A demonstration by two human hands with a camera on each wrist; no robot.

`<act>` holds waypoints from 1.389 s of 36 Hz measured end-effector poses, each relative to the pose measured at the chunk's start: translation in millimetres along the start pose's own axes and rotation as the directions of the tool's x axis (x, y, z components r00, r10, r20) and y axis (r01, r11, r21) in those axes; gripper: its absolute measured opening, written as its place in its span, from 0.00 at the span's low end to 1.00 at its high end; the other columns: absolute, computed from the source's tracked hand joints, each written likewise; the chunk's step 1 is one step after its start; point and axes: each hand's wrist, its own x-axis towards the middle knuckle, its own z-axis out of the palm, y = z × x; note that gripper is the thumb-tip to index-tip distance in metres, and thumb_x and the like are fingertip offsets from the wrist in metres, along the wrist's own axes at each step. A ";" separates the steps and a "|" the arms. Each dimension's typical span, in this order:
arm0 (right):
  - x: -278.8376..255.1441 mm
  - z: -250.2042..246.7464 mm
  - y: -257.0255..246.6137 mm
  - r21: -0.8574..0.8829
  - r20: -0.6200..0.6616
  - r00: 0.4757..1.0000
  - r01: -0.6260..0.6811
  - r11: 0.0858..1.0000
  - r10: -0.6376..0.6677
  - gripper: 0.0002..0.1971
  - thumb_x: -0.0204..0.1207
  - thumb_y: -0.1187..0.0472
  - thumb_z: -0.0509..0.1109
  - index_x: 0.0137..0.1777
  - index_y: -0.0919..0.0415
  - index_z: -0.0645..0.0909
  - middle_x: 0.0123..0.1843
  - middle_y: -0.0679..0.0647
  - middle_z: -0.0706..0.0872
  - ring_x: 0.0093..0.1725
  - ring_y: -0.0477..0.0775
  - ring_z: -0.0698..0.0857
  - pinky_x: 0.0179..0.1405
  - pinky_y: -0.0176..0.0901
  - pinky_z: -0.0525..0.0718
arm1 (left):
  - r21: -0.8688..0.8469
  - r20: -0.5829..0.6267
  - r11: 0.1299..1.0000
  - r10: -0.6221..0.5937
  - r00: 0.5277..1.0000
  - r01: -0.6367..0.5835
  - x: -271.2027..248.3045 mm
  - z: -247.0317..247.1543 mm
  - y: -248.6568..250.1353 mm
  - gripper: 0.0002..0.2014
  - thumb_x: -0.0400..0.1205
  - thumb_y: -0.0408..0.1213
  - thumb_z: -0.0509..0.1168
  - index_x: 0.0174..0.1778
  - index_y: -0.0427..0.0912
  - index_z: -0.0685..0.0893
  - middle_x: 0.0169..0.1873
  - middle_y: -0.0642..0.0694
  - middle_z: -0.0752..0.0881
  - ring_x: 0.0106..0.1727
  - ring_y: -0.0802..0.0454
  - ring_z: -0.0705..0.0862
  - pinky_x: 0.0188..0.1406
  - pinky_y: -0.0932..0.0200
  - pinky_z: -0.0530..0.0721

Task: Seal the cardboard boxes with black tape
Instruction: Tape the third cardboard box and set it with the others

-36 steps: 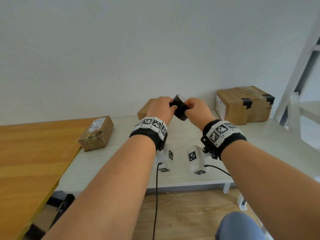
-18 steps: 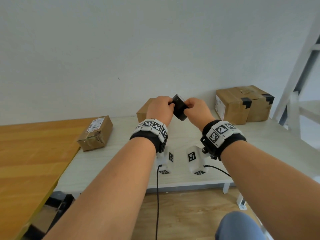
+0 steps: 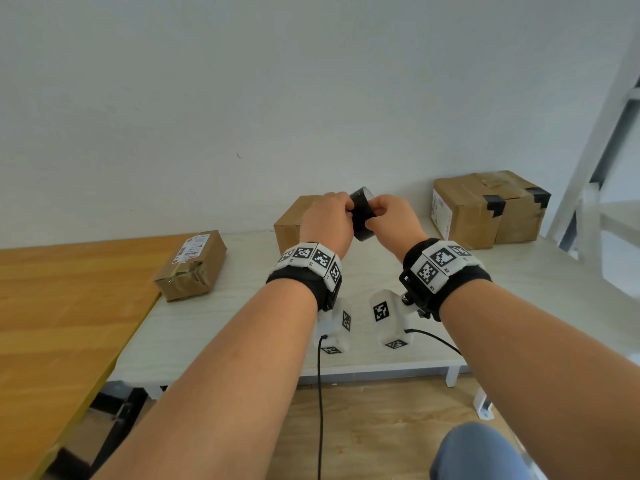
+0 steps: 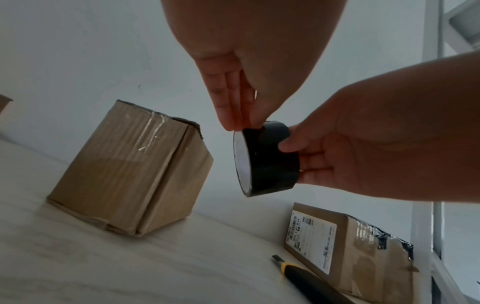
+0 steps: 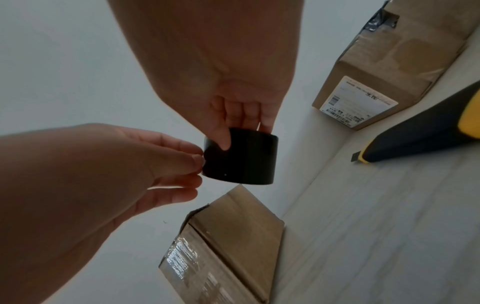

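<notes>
Above the surface (image 3: 242,323), the right hand (image 3: 393,221) gripped the black tape roll (image 3: 362,214), its axis tilted toward ten o'clock; the left hand's (image 3: 325,221) fingers (image 4: 228,111) pinched its rim.

Both forearms are bare, with no sleeves. Each wrist wears a black strap (image 3: 304,282) topped by a band of white blocks printed with black square markers (image 3: 437,265). A white camera housing with the same markers (image 3: 389,320) hangs under each wrist, trailing a thin black cable (image 3: 320,403). A blue-clad knee (image 3: 478,452) shows below.
</notes>
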 end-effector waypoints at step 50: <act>-3.2 1.2 18.8 -0.091 0.153 0.985 0.094 0.991 -0.079 0.15 0.75 0.73 0.65 0.59 0.62 0.83 0.53 0.57 0.88 0.52 0.55 0.85 0.46 0.39 0.79 | 0.240 0.109 0.966 0.073 0.991 -0.098 2.9 0.4 -1.2 0.10 0.81 0.31 0.58 0.57 0.36 0.76 0.55 0.40 0.80 0.56 0.44 0.78 0.53 0.53 0.78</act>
